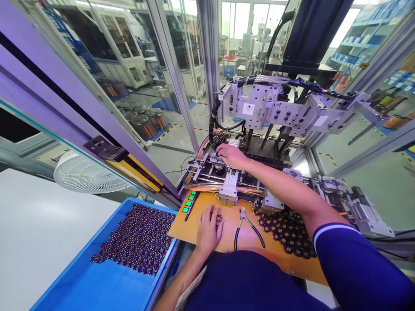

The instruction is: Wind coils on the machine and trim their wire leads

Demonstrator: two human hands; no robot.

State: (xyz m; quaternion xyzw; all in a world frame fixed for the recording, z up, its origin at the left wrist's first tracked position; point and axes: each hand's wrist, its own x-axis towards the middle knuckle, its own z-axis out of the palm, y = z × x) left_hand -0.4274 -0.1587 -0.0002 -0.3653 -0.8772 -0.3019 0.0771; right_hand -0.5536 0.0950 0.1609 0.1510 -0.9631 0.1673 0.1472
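My left hand rests on the orange work plate. Its thumb and fingers curl round a small copper-coloured ring, which looks like a wound coil. Stretched across the machine, my right hand has its fingertips pinched down at a metal fixture on the left side. Whatever those fingers grip, if anything, is hidden. A pair of cutting pliers with dark handles lies between my left hand and a group of dark rings on the right of the plate.
A blue tray holding many small wound rings stands at the left. Green lit buttons line the plate's left edge. Above my right arm hangs a metal machine head. A white fan and a framed enclosure post stand left.
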